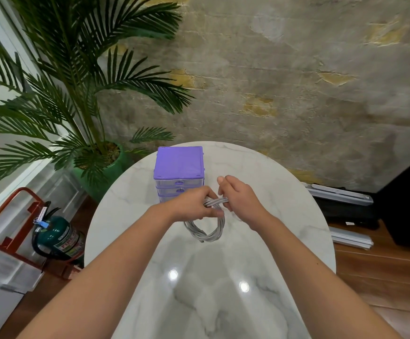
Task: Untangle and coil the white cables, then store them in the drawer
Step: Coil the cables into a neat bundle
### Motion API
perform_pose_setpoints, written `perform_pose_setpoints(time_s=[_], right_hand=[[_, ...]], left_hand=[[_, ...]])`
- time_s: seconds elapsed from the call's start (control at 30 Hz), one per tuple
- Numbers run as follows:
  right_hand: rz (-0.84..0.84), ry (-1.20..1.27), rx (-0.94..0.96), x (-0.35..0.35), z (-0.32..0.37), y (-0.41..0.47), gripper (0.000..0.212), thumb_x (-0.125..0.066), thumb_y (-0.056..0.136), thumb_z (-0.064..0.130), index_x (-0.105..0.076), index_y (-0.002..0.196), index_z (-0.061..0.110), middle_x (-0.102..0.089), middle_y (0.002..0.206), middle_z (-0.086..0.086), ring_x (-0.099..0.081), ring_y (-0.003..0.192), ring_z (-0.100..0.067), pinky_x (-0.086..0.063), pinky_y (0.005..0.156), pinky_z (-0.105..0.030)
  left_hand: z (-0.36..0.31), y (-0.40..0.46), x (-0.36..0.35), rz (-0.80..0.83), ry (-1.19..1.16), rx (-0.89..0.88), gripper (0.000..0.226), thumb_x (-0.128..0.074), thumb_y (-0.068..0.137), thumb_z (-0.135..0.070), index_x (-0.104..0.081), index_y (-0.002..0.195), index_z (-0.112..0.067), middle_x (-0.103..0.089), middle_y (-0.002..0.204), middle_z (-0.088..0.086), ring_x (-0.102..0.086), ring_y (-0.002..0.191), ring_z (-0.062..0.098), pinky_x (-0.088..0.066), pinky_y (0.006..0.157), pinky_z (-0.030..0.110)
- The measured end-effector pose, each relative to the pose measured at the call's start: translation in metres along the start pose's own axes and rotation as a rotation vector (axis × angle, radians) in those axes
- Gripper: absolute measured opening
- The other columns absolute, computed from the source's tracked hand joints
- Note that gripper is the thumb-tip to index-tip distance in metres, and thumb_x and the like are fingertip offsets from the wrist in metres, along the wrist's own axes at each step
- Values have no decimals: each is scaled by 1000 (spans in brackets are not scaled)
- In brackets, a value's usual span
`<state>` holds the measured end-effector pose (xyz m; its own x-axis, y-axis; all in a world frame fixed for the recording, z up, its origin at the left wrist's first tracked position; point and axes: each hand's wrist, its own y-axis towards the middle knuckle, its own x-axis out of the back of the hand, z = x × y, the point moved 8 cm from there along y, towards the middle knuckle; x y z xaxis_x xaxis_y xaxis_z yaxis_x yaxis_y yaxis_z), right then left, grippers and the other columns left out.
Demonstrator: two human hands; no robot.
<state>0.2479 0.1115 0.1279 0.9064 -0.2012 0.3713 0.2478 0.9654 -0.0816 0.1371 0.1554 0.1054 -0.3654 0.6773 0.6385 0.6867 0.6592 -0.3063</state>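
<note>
Both hands are held over the marble table (pixel 130 216), just in front of the purple drawer unit (pixel 178 167). By the left hand (pixel 194 203) the top of the coiled white cable (pixel 204 231) is gripped, with the fingers curled round the bunched strands and the thumb laid across them. By the right hand (pixel 238 195) the same bundle is held from the other side, where the strands run out from the left hand's grip; its fingers are curled, though how tightly they close on the cable cannot be told. The rest of the coil is seen hanging as a round loop below the hands, on the near side of the drawer unit; whether its lower edge touches the table cannot be told. The drawers of the unit are seen closed, partly hidden by the left hand. To the left of the drawer unit, off the table, a potted palm (pixel 76 94) is found, and nearer than it a green fire extinguisher (pixel 57 234) in a red stand (pixel 6 211).
</note>
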Motion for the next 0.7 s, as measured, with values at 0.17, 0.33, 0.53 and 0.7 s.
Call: perform_pose_setpoints(time_s=[0.17, 0.33, 0.53, 0.7], right_hand=[[-185, 12, -33, 24, -10, 5, 47, -44, 98, 48, -52, 78, 6, -51, 64, 3, -46, 61, -17, -40, 61, -31], [-186, 165, -213, 26, -37, 3, 49, -33, 103, 43, -51, 70, 11, -48, 55, -2, -44, 46, -11, -36, 44, -19], [25, 298, -336, -12, -60, -1, 28, -41, 96, 9, -54, 72, 14, -49, 45, 8, -43, 42, -8, -33, 50, -24], [164, 576, -382, -33, -56, -8, 29, -39, 97, 7, -63, 82, 13, -39, 52, 1, -35, 49, -10, -29, 43, -20]], left_hand=[[-10, -5, 2, -90, -292, -6, 26, -62, 86, -53, -57, 91, -27, -51, 67, -10, -45, 60, 10, -38, 62, 29], [-21, -10, 3, -148, -651, -76, 17, -58, 94, -38, -57, 86, -23, -50, 68, 0, -43, 55, 12, -37, 60, 27], [-16, -9, -2, -224, -853, -60, 22, -53, 96, -35, -56, 86, -17, -55, 62, -10, -56, 75, 11, -53, 87, 33], [-1, -11, -4, -269, -897, 10, 30, -51, 96, -41, -56, 94, -12, -52, 66, -5, -68, 90, 11, -55, 79, 29]])
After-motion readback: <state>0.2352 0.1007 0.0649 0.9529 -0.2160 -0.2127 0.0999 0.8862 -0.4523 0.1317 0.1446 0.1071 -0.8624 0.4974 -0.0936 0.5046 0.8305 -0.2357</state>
